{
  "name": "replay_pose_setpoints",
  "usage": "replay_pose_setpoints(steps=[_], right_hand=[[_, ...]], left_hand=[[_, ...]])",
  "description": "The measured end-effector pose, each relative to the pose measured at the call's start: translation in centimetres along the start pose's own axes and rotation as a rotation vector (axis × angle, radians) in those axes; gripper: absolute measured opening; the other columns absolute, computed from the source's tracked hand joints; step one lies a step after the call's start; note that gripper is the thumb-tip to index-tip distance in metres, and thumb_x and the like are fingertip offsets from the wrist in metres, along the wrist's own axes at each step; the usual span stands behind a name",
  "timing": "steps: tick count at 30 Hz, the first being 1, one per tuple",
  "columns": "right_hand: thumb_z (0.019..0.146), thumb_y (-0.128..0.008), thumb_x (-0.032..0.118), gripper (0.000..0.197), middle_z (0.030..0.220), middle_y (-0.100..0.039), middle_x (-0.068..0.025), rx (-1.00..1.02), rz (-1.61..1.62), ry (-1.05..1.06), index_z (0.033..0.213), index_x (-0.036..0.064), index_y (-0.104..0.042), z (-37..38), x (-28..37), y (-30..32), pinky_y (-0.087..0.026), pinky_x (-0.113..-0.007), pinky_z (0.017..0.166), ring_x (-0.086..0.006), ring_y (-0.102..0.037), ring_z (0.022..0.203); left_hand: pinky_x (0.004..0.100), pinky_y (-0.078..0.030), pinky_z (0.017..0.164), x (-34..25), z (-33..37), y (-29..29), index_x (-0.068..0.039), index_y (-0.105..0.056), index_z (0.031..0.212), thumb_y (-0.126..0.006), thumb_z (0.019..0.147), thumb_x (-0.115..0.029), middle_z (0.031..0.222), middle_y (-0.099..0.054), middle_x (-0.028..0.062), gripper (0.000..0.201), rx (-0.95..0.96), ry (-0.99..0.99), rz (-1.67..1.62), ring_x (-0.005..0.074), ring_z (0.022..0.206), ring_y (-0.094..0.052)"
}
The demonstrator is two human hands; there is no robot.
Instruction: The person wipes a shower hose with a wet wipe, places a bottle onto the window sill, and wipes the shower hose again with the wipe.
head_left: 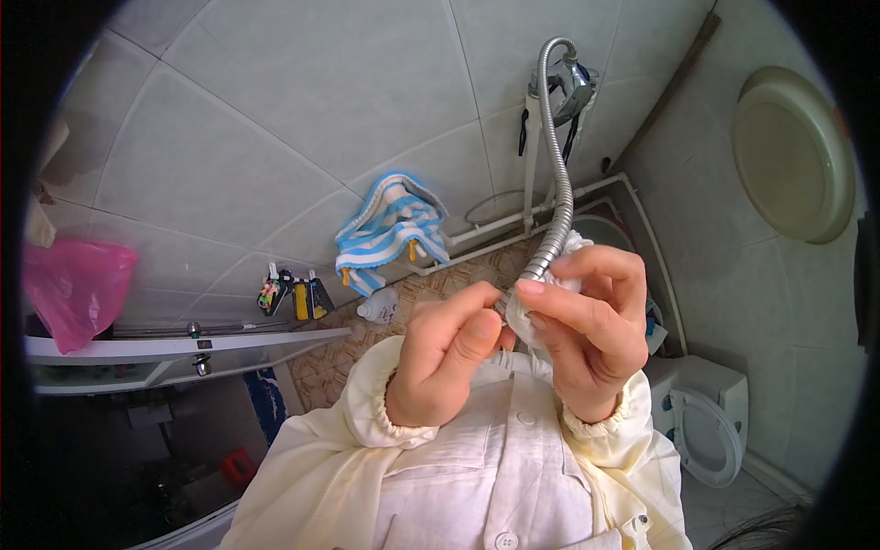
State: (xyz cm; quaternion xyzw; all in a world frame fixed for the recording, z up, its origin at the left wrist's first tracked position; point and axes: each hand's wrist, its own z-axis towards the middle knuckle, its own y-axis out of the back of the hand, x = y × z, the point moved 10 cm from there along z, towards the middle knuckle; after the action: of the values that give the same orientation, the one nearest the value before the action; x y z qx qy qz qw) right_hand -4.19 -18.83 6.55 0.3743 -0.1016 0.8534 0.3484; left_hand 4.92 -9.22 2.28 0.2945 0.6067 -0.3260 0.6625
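Observation:
A flexible metal shower hose (556,174) hangs down from a wall bracket (570,82) to my hands in the middle of the view. My right hand (591,321) pinches a white cloth (530,321) around the lower end of the hose. My left hand (449,353) grips the hose end fitting just left of the cloth, with the thumb pressed against it. Both hands touch each other at the hose end. Cream sleeves cover both wrists.
A blue-and-white striped towel (392,227) hangs on the tiled wall. A pink plastic bag (73,289) hangs at the left above a white shelf (183,346). A white toilet (710,422) stands at the lower right. A round pale basin (793,151) leans on the right wall.

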Motion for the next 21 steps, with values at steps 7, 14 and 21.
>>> replay_pose_setpoints(steps=[7,14,21], right_hand=[[0.071,-0.065,-0.008,0.018,0.090,-0.063,-0.0143,0.049,-0.049,-0.105,0.089,-0.0030,-0.065,1.9,-0.4,-0.2,-0.049,-0.026,0.065,-0.0231,-0.063,0.076],[0.071,-0.065,-0.007,0.021,0.094,-0.064,-0.0161,0.135,-0.036,-0.073,0.092,-0.0043,-0.065,3.0,-0.5,-0.7,-0.052,-0.028,0.069,-0.0243,-0.065,0.081],[0.069,-0.066,-0.007,0.028,0.097,-0.065,-0.0165,0.219,-0.006,0.074,0.097,-0.0034,-0.066,2.7,-0.2,-0.7,-0.053,-0.028,0.071,-0.0254,-0.066,0.083]], left_hand=[[0.0278,-0.036,0.045,-1.6,0.9,-0.5,0.001,-0.052,0.078,-0.049,0.093,-0.022,0.057,-0.050,0.0094,0.028,0.076,-0.186,0.293,0.0210,0.046,-0.050],[0.0265,-0.039,0.048,-1.6,0.9,-0.1,0.004,-0.054,0.084,-0.047,0.095,-0.026,0.060,-0.054,0.0082,0.033,0.003,-0.155,0.167,0.0183,0.048,-0.051],[0.0236,-0.039,0.052,-0.9,0.9,0.5,0.005,-0.054,0.087,-0.045,0.096,-0.032,0.065,-0.056,0.0056,0.038,0.019,-0.063,0.071,0.0127,0.055,-0.051]])
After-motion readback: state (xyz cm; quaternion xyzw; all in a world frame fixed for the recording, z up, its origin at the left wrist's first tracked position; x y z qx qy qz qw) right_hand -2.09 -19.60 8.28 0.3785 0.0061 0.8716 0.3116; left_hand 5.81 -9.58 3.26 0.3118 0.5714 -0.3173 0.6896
